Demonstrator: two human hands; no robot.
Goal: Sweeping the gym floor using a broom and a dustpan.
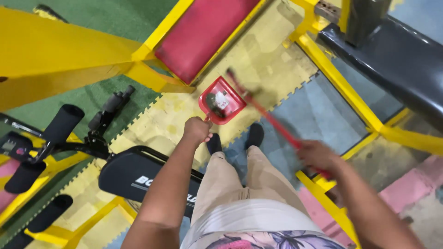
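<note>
My left hand (197,130) grips the red dustpan (222,100) at centre frame; a white scrap, perhaps a label, lies inside. My right hand (318,157), blurred, is closed round the red broom (267,115) at centre right.

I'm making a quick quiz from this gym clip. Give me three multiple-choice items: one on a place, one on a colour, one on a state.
1. Where is the dustpan?
A. in front of the shoes, low over the floor mat
B. on the black bench
C. behind the person

2. What colour is the broom handle?
A. blue
B. red
C. white

3. How is the dustpan?
A. empty
B. upside down
C. holding some debris

Answers:
1 A, the left hand holds it just ahead of the feet.
2 B, the stick gripped by the right hand is red.
3 C, dark and pale scraps lie inside it.
</note>
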